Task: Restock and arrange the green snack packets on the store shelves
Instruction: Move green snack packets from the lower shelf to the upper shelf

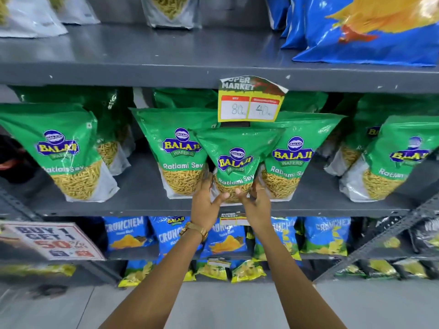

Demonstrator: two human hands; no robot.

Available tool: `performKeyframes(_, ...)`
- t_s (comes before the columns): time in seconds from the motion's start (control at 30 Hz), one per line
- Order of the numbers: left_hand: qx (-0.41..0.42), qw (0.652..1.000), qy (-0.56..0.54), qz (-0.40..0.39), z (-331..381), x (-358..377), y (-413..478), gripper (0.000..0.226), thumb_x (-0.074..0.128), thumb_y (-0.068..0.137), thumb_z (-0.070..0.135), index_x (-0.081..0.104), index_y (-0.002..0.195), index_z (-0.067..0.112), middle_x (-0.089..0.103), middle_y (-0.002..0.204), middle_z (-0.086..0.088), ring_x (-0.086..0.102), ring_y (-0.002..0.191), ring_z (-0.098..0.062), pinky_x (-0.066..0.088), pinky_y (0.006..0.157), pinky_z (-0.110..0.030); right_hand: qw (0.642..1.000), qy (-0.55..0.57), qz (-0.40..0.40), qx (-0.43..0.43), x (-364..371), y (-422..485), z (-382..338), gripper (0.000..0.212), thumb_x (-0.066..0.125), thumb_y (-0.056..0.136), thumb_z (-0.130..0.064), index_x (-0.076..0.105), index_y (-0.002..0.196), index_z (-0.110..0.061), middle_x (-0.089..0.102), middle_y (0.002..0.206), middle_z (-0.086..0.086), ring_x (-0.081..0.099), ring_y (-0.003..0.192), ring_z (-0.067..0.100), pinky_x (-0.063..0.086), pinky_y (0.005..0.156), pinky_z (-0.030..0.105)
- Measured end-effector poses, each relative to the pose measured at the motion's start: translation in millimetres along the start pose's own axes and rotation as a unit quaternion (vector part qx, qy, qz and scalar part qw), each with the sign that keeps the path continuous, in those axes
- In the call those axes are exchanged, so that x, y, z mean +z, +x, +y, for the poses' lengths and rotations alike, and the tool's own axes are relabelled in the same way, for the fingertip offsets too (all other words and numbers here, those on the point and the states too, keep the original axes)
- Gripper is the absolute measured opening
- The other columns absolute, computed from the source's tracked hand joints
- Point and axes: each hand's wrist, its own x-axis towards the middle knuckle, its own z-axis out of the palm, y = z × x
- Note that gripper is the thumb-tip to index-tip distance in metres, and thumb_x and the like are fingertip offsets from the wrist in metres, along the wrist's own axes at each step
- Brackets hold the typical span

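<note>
- The held green packet (236, 160) sits at the frame's centre, at the front edge of the grey middle shelf (133, 205), squeezed between two neighbouring green packets, one at its left (175, 150) and one at its right (293, 155); it overlaps both.
- Bare shelf shows left of centre; a price tag (249, 100) hangs from the shelf edge above, just over the held packet's top.
- The left hand (205, 200) and right hand (255, 200) clasp the packet's lower sides, fingers curled round it, thumbs on its front.
- The packet is glossy green, marked "Balaji Wafers Ratlami Sev", with a window of yellow sticks below.
- Five green packets stand in the front row, the held one included; more stand behind, partly hidden.
- A gold wristwatch (193, 230) is on the left wrist.
</note>
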Motion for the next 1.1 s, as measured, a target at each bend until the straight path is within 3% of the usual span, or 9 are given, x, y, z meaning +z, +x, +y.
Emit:
performKeyframes(0.17,-0.014,1.000,-0.019,0.004,-12,-3,-15,0.069,0.075,0.081,0.024,0.044,0.143,0.013,0.047,0.131,0.003,0.047,0.126,-0.015,0.038,0.099,-0.016,0.999,0.014,-0.042,-0.003,-14,-15,4,0.054,0.071,0.086,-0.023,0.053,0.136,-0.017,0.063,0.130,0.012,0.055,0.125,0.026,0.046,0.106,0.051)
performKeyframes(0.3,0.013,0.999,-0.040,0.022,-7,-15,-37,0.060,0.075,0.081,0.015,0.052,0.136,0.012,0.050,0.121,0.002,0.051,0.104,0.000,0.035,0.083,0.008,1.000,-0.007,-0.019,-0.022,-16,-39,-2,0.053,0.071,0.085,-0.023,0.056,0.135,-0.014,0.051,0.134,0.016,0.042,0.131,0.023,0.040,0.110,0.040)
performKeyframes(0.4,0.046,0.997,-0.056,0.016,2,-32,-63,0.050,0.074,0.082,0.017,0.054,0.127,0.028,0.055,0.117,0.008,0.054,0.106,0.012,0.041,0.092,-0.003,0.998,0.063,-0.026,-0.015,-12,-71,-18,0.051,0.068,0.088,-0.019,0.053,0.136,-0.019,0.060,0.135,-0.001,0.050,0.131,0.009,0.047,0.103,0.029)
performKeyframes(0.5,0.055,0.996,-0.062,0.016,12,-59,-86,0.052,0.076,0.081,0.020,0.059,0.130,0.018,0.056,0.111,0.015,0.059,0.108,-0.007,0.050,0.097,-0.024,0.994,0.109,-0.028,0.001,-6,-105,-39,0.048,0.068,0.087,-0.021,0.054,0.134,-0.023,0.071,0.121,-0.008,0.064,0.109,0.006,0.054,0.092,0.031)
performKeyframes(0.6,0.079,0.995,-0.058,0.022,26,-90,-102,0.054,0.078,0.079,0.020,0.058,0.129,0.026,0.054,0.105,0.011,0.056,0.104,0.008,0.047,0.094,-0.012,0.992,0.128,-0.018,-0.016,1,-134,-66,0.042,0.069,0.087,-0.020,0.058,0.128,-0.022,0.072,0.116,0.002,0.066,0.110,0.018,0.055,0.094,0.049)
performKeyframes(0.67,0.105,0.992,-0.064,0.032,39,-114,-108,0.055,0.079,0.077,0.019,0.055,0.124,0.033,0.053,0.102,0.010,0.055,0.102,0.012,0.044,0.091,-0.004,0.991,0.127,-0.011,-0.043,6,-148,-94,0.044,0.069,0.086,-0.024,0.058,0.128,-0.025,0.073,0.113,-0.005,0.066,0.107,0.010,0.057,0.091,0.040)
performKeyframes(0.77,0.140,0.986,-0.073,0.047,66,-150,-108,0.054,0.078,0.079,0.011,0.058,0.126,0.028,0.056,0.105,0.001,0.060,0.108,-0.004,0.051,0.098,-0.020,0.987,0.109,-0.015,-0.114,8,-155,-141,0.046,0.070,0.084,-0.033,0.058,0.127,-0.027,0.073,0.107,-0.015,0.066,0.099,-0.003,0.055,0.080,0.016)
performKeyframes(0.87,0.185,0.977,-0.088,0.068,102,-184,-97,0.052,0.078,0.078,0.013,0.061,0.126,0.021,0.056,0.107,-0.011,0.063,0.107,-0.024,0.055,0.098,-0.038,0.979,0.074,-0.029,-0.186,7,-150,-190,0.052,0.072,0.083,-0.028,0.056,0.131,-0.017,0.071,0.112,-0.009,0.065,0.103,-0.002,0.053,0.083,0.013)
performKeyframes(1.1,0.311,0.941,-0.076,0.113,189,-241,-44,0.040,0.074,0.075,0.029,0.061,0.110,0.045,0.058,0.106,-0.017,0.064,0.103,-0.024,0.055,0.095,-0.033,0.953,0.101,0.011,-0.286,9,-96,-280,0.048,0.074,0.082,-0.011,0.059,0.127,-0.010,0.074,0.109,-0.008,0.068,0.097,-0.004,0.051,0.080,0.010)
